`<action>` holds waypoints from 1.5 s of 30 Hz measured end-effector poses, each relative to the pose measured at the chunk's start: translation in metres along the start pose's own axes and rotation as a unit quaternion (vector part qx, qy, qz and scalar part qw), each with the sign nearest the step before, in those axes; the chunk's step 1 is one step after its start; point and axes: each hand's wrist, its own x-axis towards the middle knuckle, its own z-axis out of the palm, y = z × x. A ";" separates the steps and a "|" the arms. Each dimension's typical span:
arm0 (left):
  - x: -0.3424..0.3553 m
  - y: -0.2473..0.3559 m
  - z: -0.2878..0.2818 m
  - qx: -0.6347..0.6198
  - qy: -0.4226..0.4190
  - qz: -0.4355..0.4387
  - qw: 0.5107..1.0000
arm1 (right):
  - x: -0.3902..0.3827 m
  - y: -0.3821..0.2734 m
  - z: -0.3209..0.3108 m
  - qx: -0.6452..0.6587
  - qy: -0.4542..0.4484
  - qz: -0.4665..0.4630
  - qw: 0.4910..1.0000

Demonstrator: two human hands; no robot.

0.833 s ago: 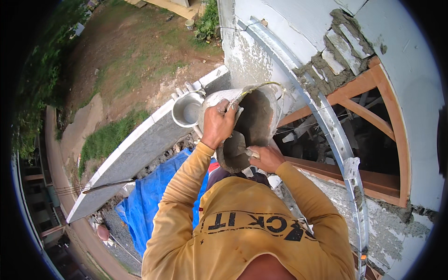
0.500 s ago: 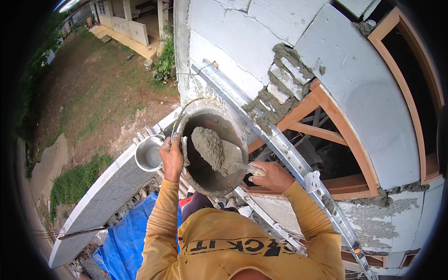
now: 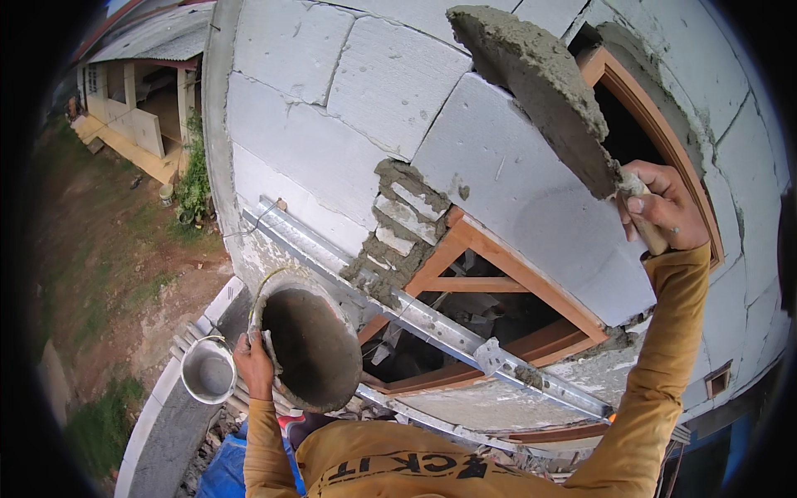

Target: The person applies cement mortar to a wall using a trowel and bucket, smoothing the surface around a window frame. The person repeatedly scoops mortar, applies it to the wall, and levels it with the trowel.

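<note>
My left hand (image 3: 254,365) is closed on the left rim of a mortar-crusted bucket (image 3: 314,353), tilted so its grey, smeared inside shows. Up at the right, my right hand (image 3: 671,207) grips the handle of a trowel (image 3: 647,222). A long, thick load of wet mortar (image 3: 540,91) covers its blade, which is hidden beneath. The load is in front of the white block wall (image 3: 398,75), close to the upper wooden frame (image 3: 610,75); whether it touches the wall I cannot tell.
A galvanized metal channel (image 3: 448,319) runs diagonally past a lower wooden frame (image 3: 531,266) with dark openings. Rough mortar and block pieces (image 3: 403,212) fill a gap beside it. A small metal pail (image 3: 208,370) stands left of the bucket, near a low wall (image 3: 170,440) and blue tarp (image 3: 226,465).
My right hand has lifted the loaded trowel out of the bucket, up and right toward the upper frame. My left hand stays on the bucket rim. The view has shifted toward the wall.
</note>
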 end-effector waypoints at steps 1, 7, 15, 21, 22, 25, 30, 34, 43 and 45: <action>0.000 0.005 0.004 0.002 -0.010 -0.003 1.000 | 0.010 0.002 -0.013 0.020 -0.009 0.029 0.999; 0.010 -0.002 -0.003 0.018 -0.006 -0.002 1.000 | 0.064 0.026 -0.036 -0.035 0.019 0.160 0.986; 0.013 -0.038 0.001 0.052 -0.029 -0.024 0.998 | 0.054 0.021 -0.025 -0.049 0.086 0.157 0.983; 0.009 -0.056 0.005 0.018 -0.073 -0.027 0.997 | 0.034 0.022 -0.006 -0.074 0.128 0.150 0.978; 0.009 -0.060 0.005 0.018 -0.076 -0.036 0.996 | 0.032 0.018 0.002 -0.085 0.139 0.148 0.975; 0.008 -0.066 0.005 0.002 -0.095 -0.057 0.994 | 0.026 0.018 0.018 -0.121 0.169 0.134 0.969; 0.009 -0.069 0.002 0.040 -0.100 -0.021 0.994 | 0.017 0.003 0.040 -0.273 0.189 0.114 0.936; 0.007 -0.053 0.004 0.059 -0.110 -0.035 0.992 | 0.011 -0.009 0.048 -0.477 0.172 0.055 0.860; 0.014 -0.087 -0.009 0.039 -0.100 -0.037 0.994 | 0.004 -0.018 0.050 -0.332 0.170 -0.028 0.927; 0.016 -0.097 -0.015 0.050 -0.084 -0.018 0.995 | 0.009 -0.003 0.053 -0.134 0.214 -0.029 0.967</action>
